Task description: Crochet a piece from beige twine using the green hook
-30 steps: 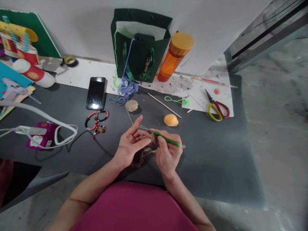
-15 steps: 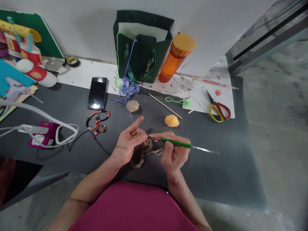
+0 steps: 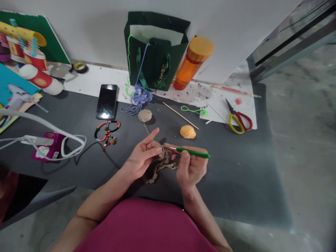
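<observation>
My left hand (image 3: 143, 157) pinches a brown crocheted twine piece (image 3: 160, 164) between thumb and fingers, with its index finger raised. My right hand (image 3: 190, 168) holds a green-handled crochet hook (image 3: 193, 152), whose metal tip reaches into the top of the piece. A thin tan strand runs up past my left hand to a ball of twine (image 3: 145, 115) lying on the dark mat (image 3: 231, 175). The rest of the piece hangs below my hands, partly hidden by my fingers.
Nearby on the mat lie a black phone (image 3: 106, 102), a beaded bracelet (image 3: 106, 133), and an orange shell (image 3: 188, 132). Farther back stand a green paper bag (image 3: 154, 52) and an orange bottle (image 3: 193, 63). Red-and-yellow scissors (image 3: 237, 119) lie at right; a white cable (image 3: 52, 136) crosses at left.
The green hook has swung to a more level position across the work, and my right hand has shifted slightly right. The crocheted piece now sits closer under my left fingers.
</observation>
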Demonstrator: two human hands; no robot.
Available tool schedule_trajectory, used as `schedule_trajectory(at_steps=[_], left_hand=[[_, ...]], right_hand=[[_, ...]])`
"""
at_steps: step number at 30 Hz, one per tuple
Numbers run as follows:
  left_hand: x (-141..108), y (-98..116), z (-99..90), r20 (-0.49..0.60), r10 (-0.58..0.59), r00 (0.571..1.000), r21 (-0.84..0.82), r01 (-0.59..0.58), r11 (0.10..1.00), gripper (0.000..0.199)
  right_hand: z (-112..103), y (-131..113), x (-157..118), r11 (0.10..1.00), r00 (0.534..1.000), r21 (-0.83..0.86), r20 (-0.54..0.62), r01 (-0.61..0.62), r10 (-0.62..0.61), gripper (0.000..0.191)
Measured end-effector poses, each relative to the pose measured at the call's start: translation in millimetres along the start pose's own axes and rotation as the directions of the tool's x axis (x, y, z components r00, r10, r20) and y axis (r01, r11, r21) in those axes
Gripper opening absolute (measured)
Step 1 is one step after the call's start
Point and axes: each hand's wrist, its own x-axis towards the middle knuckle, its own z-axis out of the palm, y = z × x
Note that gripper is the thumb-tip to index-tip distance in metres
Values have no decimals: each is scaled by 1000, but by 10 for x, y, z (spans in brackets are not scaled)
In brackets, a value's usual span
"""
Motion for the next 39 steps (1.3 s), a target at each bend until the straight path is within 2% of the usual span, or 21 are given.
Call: schedule_trajectory(at_steps=[2, 5, 6, 8, 12, 14, 15, 17, 19, 21, 23, 25, 27, 33, 39], left_hand=[[6, 2, -6, 3, 12, 1000, 6, -12, 1000, 65], [2, -20, -7, 19, 29, 999, 34, -29, 999, 61], [-4, -32, -3, 28, 39, 999, 47, -40, 998, 61], [-19, -56, 10, 42, 62, 997, 71, -65, 995, 62], [-42, -81, 38, 30, 123, 992, 79, -125, 989, 63], [-44, -86, 42, 17, 154, 988, 79, -155, 985, 62], [-44, -88, 41, 10, 162, 987, 83, -162, 983, 62], [-40, -94, 39, -7, 160, 987, 89, -159, 983, 62], [-36, -97, 38, -13, 136, 991, 83, -135, 987, 63], [-34, -94, 39, -6, 108, 994, 71, -107, 992, 66], [-33, -86, 38, 3, 89, 996, 60, -90, 994, 68], [-32, -77, 34, 2, 84, 996, 53, -84, 995, 67], [-28, -73, 25, -2, 84, 997, 50, -83, 995, 64], [-25, -66, 23, -20, 75, 997, 52, -74, 996, 53], [-43, -33, 60, -25, 52, 998, 33, -51, 998, 43]], right_hand=[[25, -2, 28, 977, 987, 151, -14, -154, 158, 6], [66, 5, 77, 881, 935, 314, 114, -355, 336, 16], [81, 9, 81, 858, 923, 340, 137, -385, 360, 17], [107, 13, 67, 853, 928, 367, 110, -371, 356, 17], [120, -7, 18, 930, 971, 279, 67, -239, 229, 6], [104, -24, 15, 985, 993, 156, 99, -78, 63, 9], [95, -31, 18, 996, 992, 84, 119, 39, -49, 14], [85, -39, 26, 963, 954, -43, 158, 264, -255, 23], [88, -42, 22, 930, 928, -98, 158, 355, -338, 25], [99, -44, 3, 953, 957, -99, 90, 286, -277, 20], [108, -47, -21, 989, 991, -71, 9, 132, -132, 11], [110, -50, -42, 999, 999, -40, -37, -10, 9, 6], [106, -49, -51, 996, 996, -7, -43, -84, 84, 4], [103, -33, -25, 979, 978, 62, -62, -194, 198, 11], [122, -35, 67, 913, 944, 254, 3, -319, 329, 17]])
